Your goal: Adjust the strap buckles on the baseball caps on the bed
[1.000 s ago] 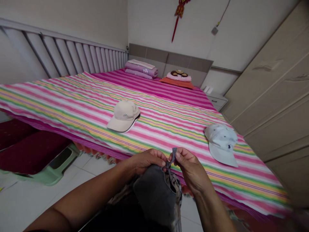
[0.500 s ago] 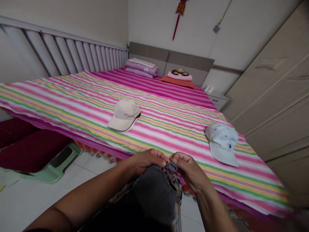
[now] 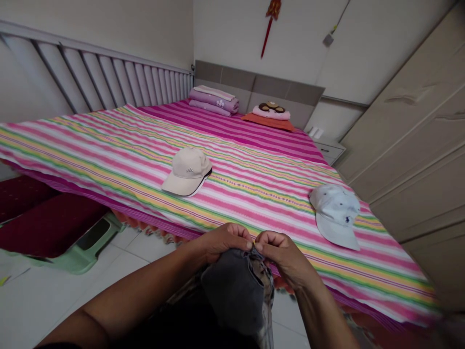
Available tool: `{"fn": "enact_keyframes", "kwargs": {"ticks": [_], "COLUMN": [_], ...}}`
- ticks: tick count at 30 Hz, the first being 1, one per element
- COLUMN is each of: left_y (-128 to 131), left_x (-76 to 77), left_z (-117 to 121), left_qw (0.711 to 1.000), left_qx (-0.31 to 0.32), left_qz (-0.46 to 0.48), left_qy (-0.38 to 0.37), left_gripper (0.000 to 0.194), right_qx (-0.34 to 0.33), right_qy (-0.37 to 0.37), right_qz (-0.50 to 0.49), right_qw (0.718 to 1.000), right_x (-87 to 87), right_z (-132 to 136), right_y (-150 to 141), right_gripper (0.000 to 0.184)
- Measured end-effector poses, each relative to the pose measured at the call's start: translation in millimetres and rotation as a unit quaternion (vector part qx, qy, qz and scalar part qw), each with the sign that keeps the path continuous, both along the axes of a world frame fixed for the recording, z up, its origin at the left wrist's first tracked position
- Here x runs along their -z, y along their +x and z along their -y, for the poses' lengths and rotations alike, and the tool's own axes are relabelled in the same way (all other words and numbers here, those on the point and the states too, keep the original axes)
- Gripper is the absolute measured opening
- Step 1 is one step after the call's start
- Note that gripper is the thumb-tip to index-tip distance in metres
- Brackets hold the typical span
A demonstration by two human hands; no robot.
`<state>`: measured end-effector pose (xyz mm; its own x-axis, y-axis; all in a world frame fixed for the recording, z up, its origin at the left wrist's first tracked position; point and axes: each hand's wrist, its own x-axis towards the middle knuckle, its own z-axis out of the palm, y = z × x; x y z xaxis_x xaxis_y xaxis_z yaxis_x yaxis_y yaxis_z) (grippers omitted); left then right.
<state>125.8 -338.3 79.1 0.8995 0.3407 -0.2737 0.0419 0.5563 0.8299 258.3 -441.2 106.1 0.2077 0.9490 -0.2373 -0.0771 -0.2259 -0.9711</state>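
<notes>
Both my hands are raised over the near edge of a striped bed cover (image 3: 109,160). My left hand (image 3: 227,242) and my right hand (image 3: 285,254) pinch the top of a dark grey cap (image 3: 228,291) with a patterned inner side. Between my fingertips is its small strap (image 3: 258,253), mostly hidden by them. On the cover, a beige baseball cap (image 3: 187,172) lies ahead of my left hand. A pale blue cap (image 3: 336,215) with small dark marks lies to the right of my right hand.
Folded lilac bedding (image 3: 214,101) and a pillow on an orange cushion (image 3: 271,116) lie at the bed's head. A cream wardrobe (image 3: 410,131) stands along the right. A dark red padded bench (image 3: 47,223) on a green base stands left, above a white tiled floor (image 3: 145,252).
The strap tab that stood up between my fingers has gone down into my fingertips. My hands have closed in towards each other, and the room sits slightly lower in the view.
</notes>
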Motion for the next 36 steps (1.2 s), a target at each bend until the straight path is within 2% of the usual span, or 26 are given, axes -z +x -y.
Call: {"fn": "enact_keyframes", "kwargs": {"ticks": [9, 19, 21, 27, 36], "left_y": [1, 2, 3, 1, 1], "left_x": [-2.9, 4.1, 5.8, 6.1, 0.5], "left_z": [1, 2, 2, 0, 2], "left_qw": [1.000, 0.999, 0.999, 0.999, 0.999], "left_qx": [0.010, 0.032, 0.033, 0.048, 0.040], "left_qz": [-0.018, -0.012, -0.010, 0.000, 0.011], "left_qy": [-0.010, 0.007, 0.004, -0.022, -0.035], "left_gripper": [0.021, 0.021, 0.022, 0.024, 0.021], "right_qx": [-0.072, -0.134, -0.134, -0.111, -0.063], "right_qy": [-0.011, -0.019, -0.022, -0.102, -0.086], "right_qz": [0.035, 0.022, 0.019, -0.018, -0.038], "right_qw": [0.997, 0.991, 0.990, 0.988, 0.994], "right_x": [-0.7, 4.1, 4.4, -3.3, -10.0], "right_z": [-1, 0, 1, 5, 5], "right_y": [7, 18, 19, 13, 5], "right_gripper": [0.034, 0.034, 0.034, 0.034, 0.028]}}
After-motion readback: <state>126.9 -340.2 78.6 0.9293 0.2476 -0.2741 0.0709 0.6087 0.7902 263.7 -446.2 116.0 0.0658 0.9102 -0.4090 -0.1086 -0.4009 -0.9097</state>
